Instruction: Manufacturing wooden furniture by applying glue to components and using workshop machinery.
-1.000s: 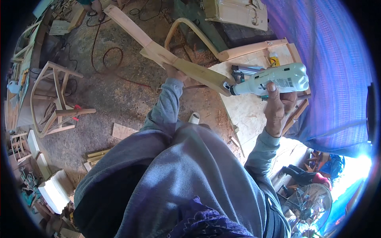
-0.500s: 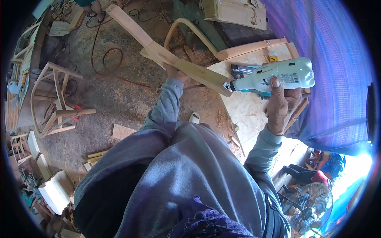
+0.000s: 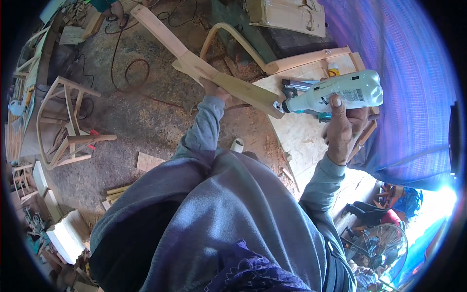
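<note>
My right hand [image 3: 344,121] is wrapped round a pale plastic glue bottle [image 3: 335,92], which lies on its side with its dark nozzle pointing left. The nozzle meets the right end of a long wooden piece [image 3: 248,91], where a patch of white shows. My left hand [image 3: 214,90] grips this wooden piece near its middle; most of the fingers are hidden beneath it. A second, shorter wooden part [image 3: 187,69] joins it there. Behind the bottle, a metal and teal tool [image 3: 299,85] rests on the workbench [image 3: 296,136], next to a small yellow container [image 3: 333,69].
A curved wooden frame [image 3: 73,121] stands on the floor to the left. A bent wooden arc [image 3: 233,29] reaches the bench's far edge. Along the right hangs a blue-purple sheet [image 3: 404,131], with a fan [image 3: 382,246] below. A hose [image 3: 116,63] snakes over the floor; another person's leg [image 3: 118,10] shows far left.
The bottle and my right hand have shifted very slightly left. My grip on the wooden piece stays as it was.
</note>
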Available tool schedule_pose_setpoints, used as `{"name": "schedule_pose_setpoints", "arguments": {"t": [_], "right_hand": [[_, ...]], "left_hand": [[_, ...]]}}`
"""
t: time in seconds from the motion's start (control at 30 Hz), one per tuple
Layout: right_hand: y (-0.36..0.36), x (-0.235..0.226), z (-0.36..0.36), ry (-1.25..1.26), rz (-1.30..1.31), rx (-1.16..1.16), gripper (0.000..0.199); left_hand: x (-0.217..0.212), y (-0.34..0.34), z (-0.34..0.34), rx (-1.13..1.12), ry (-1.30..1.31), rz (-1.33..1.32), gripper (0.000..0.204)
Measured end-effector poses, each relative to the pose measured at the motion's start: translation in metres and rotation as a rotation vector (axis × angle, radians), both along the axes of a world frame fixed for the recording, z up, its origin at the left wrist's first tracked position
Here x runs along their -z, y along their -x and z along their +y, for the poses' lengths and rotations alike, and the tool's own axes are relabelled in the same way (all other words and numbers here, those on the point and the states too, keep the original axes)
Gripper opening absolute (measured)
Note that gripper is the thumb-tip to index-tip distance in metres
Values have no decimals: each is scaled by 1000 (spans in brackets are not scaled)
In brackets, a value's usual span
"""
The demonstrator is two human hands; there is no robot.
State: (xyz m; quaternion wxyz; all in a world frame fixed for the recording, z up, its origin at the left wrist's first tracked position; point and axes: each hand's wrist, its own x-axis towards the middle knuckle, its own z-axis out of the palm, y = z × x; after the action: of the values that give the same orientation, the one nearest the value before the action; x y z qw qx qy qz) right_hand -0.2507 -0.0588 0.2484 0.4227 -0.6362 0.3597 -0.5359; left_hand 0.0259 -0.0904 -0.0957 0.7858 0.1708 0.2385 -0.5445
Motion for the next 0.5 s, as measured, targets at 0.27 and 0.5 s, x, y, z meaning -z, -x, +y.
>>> {"name": "schedule_pose_setpoints", "arguments": {"t": [0.27,0.5], "right_hand": [[1,8,-4,56,47,4,49],[-13,14,-5,-6,-9,-68,49]], "left_hand": [[2,-1,-9,71,-58,-25,91],[0,1,-12,31,-88,37,86]]}}
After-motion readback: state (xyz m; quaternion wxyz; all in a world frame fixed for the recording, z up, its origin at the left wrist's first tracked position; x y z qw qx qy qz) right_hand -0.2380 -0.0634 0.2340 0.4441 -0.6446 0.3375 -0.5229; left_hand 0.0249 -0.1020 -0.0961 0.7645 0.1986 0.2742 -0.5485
